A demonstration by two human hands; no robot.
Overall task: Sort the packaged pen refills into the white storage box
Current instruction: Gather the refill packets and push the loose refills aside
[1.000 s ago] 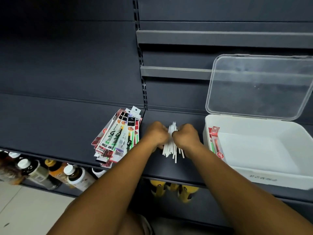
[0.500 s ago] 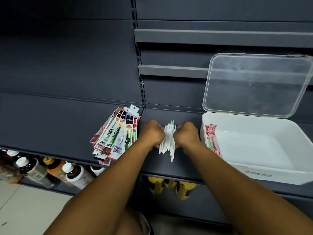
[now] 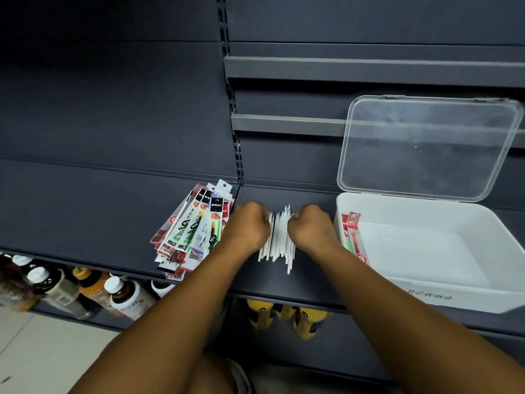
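White refills point(image 3: 279, 237) tight in left hand point(image 3: 247, 226) and right hand point(image 3: 311, 227), between packets point(image 3: 193, 226) and box point(image 3: 454, 297).

Both arms are bare. The left forearm point(image 3: 170, 317) and right forearm point(image 3: 397, 308) enter from the bottom edge and converge on the frame's centre. The left hand point(image 3: 247, 227) and right hand point(image 3: 311, 227) lie level, knuckles up, fingers curled under with tips out of sight. Each fist clasps one flank of the upright white bundle point(image 3: 279, 237) between them. The hands do not touch each other.
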